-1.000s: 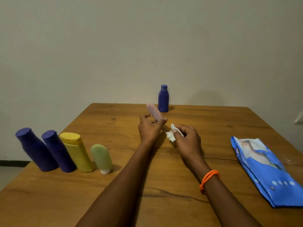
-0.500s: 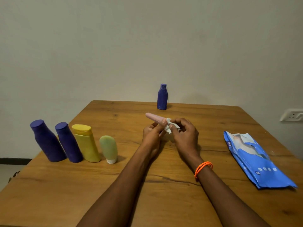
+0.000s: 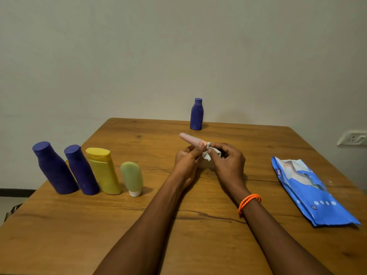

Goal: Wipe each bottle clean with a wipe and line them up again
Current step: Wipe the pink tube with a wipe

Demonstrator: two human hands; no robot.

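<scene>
Pink tube (image 3: pixel 191 140) is up off the table near the middle, tilted toward the far edge. Left hand (image 3: pixel 185 162) pinches its near end, right hand (image 3: pixel 228 162) fingertips pinch the wipe (image 3: pixel 207 154) against that same end. I'd roll the tube while dragging the wipe toward the tip, so no side gets missed. Four bottles line the left edge, starting with the green tube (image 3: pixel 132 178); blue bottle (image 3: pixel 196 114) waits at the far edge.

The pink tube (image 3: pixel 192 140) is now tilted nearly horizontal in the left hand (image 3: pixel 186 161), no longer upright. The right hand (image 3: pixel 228 161) has closed in from beside it and presses the white wipe (image 3: pixel 211 153) against the tube's near end.
</scene>
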